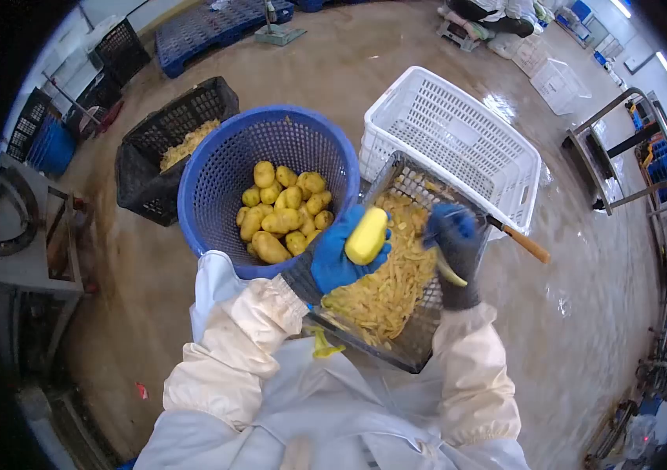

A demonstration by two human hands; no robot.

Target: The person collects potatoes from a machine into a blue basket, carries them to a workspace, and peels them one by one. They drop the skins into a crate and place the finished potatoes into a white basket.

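My left hand (341, 254), in a blue-coated glove, is closed around a peeled yellow potato (366, 236). It is above the near left part of a dark crate (408, 362) heaped with potato peelings (392, 294). My right hand (453, 235), gloved too and blurred by motion, is curled over the crate's right side. Whatever tool it grips is hidden. A pale strip of peel (451, 270) hangs by it. Just right of that hand, a wooden handle (528, 244) sticks out past the crate's edge; its other end is hidden. Unpeeled potatoes (282, 211) lie in a blue round basket (192, 200).
A white crate (420, 84) stands behind the peelings crate. Left of the basket is a black crate (139, 176) with shredded scraps (188, 145). Farther off are a blue pallet (208, 31), a metal cart (623, 153) and a crouching person (498, 12). The floor (576, 345) looks wet.
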